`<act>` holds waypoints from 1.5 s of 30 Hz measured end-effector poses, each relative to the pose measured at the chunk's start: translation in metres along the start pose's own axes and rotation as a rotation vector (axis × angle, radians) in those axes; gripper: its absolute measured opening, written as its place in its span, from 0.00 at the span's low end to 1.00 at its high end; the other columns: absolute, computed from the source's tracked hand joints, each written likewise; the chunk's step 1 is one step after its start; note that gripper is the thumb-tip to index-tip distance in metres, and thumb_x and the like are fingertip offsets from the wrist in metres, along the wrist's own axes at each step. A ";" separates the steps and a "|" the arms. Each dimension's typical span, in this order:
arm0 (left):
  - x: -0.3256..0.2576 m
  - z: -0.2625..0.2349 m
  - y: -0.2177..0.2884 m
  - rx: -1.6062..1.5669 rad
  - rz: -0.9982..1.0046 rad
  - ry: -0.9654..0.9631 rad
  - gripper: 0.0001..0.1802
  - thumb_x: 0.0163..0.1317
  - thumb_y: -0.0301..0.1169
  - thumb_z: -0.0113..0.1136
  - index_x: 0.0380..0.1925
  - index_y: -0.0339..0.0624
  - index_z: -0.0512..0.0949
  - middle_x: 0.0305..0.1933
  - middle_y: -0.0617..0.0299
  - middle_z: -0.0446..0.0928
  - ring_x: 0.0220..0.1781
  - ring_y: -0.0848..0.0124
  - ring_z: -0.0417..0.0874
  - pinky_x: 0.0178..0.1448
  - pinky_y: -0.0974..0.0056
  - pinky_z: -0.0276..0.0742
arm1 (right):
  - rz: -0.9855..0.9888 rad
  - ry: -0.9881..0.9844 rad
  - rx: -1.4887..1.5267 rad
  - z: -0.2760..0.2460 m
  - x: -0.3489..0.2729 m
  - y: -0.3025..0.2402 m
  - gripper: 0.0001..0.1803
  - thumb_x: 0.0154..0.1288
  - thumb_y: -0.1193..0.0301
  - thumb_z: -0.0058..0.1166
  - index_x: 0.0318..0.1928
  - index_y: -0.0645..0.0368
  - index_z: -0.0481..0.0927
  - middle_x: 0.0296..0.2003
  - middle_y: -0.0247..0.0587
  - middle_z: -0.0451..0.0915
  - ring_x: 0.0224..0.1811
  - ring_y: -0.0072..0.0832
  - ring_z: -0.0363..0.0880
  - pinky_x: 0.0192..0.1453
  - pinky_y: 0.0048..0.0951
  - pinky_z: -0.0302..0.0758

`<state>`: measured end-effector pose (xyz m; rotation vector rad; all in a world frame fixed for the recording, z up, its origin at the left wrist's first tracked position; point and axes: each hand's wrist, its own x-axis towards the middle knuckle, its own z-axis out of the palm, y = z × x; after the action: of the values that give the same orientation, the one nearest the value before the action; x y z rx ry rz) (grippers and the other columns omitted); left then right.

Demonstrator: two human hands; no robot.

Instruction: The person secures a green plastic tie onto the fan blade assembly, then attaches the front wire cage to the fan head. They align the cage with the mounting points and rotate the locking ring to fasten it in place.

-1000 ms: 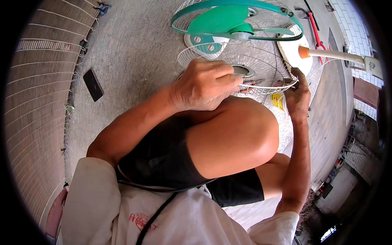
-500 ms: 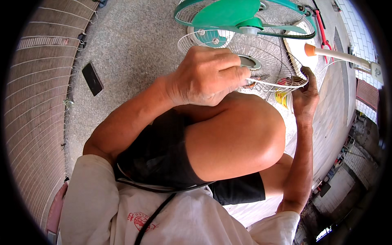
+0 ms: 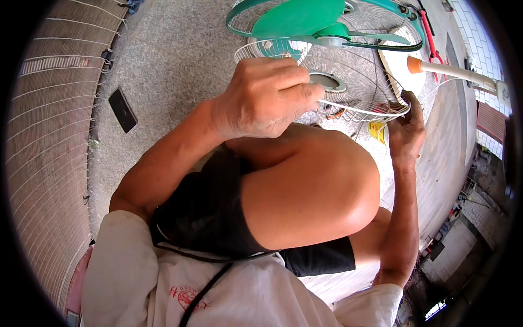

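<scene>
Gravel floor, both hands (image 3: 267,101) gripping wire fan guard (image 3: 359,87)

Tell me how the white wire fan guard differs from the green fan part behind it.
The white wire guard is an open grille of thin wires, held by the left hand and the right hand; the green fan part has broad solid blades inside a green ring and no hand touches it. Both are round.

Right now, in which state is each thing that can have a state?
Left hand: closed on the wire fan guard's rim.
Right hand: gripping the guard's far edge.
Wire fan guard: off the fan, held level.
Green fan blade: uncovered, not spinning.
Black phone: flat on the ground.
</scene>
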<state>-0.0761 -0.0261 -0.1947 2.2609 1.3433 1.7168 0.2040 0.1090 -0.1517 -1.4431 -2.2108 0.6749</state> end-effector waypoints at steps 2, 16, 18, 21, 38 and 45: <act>0.001 -0.003 0.001 0.004 -0.007 0.000 0.14 0.41 0.24 0.70 0.32 0.37 0.81 0.21 0.63 0.66 0.20 0.68 0.70 0.19 0.65 0.65 | 0.035 -0.014 0.037 -0.001 -0.001 -0.002 0.31 0.51 0.89 0.58 0.59 0.66 0.72 0.52 0.46 0.77 0.48 0.28 0.83 0.51 0.27 0.83; 0.007 -0.007 0.009 -0.044 -0.005 -0.001 0.17 0.39 0.26 0.71 0.33 0.37 0.81 0.22 0.63 0.68 0.20 0.68 0.71 0.20 0.66 0.65 | -0.014 0.003 0.109 -0.004 -0.010 -0.004 0.30 0.59 0.85 0.60 0.62 0.68 0.67 0.47 0.43 0.80 0.50 0.24 0.80 0.56 0.27 0.80; 0.006 -0.005 0.007 -0.040 -0.004 0.006 0.17 0.39 0.26 0.71 0.33 0.37 0.81 0.22 0.63 0.68 0.21 0.68 0.72 0.20 0.66 0.66 | -0.004 0.004 0.108 -0.004 -0.009 -0.004 0.30 0.58 0.86 0.60 0.62 0.69 0.67 0.47 0.43 0.80 0.50 0.24 0.80 0.57 0.27 0.80; 0.004 -0.004 0.006 -0.021 -0.005 -0.003 0.16 0.40 0.26 0.71 0.32 0.37 0.81 0.22 0.63 0.68 0.21 0.68 0.72 0.20 0.66 0.66 | 0.012 -0.002 0.064 -0.004 -0.010 -0.007 0.31 0.57 0.87 0.59 0.62 0.69 0.67 0.47 0.43 0.79 0.51 0.25 0.80 0.57 0.28 0.80; 0.003 -0.005 -0.005 -0.023 -0.052 -0.008 0.11 0.50 0.27 0.69 0.35 0.36 0.82 0.25 0.61 0.74 0.23 0.69 0.75 0.24 0.65 0.70 | -0.020 -0.014 -0.140 -0.004 0.002 -0.012 0.30 0.58 0.82 0.60 0.62 0.65 0.70 0.52 0.44 0.79 0.46 0.25 0.83 0.51 0.27 0.82; -0.014 -0.035 -0.010 0.326 -0.227 0.246 0.15 0.55 0.28 0.67 0.43 0.40 0.80 0.38 0.59 0.76 0.37 0.66 0.80 0.39 0.65 0.77 | 0.012 -0.046 -0.072 -0.006 0.016 -0.032 0.32 0.58 0.80 0.63 0.64 0.60 0.70 0.52 0.44 0.80 0.43 0.24 0.83 0.47 0.26 0.82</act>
<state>-0.1100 -0.0444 -0.1961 1.9765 1.9744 1.8575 0.1783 0.1139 -0.1259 -1.4908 -2.2849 0.6445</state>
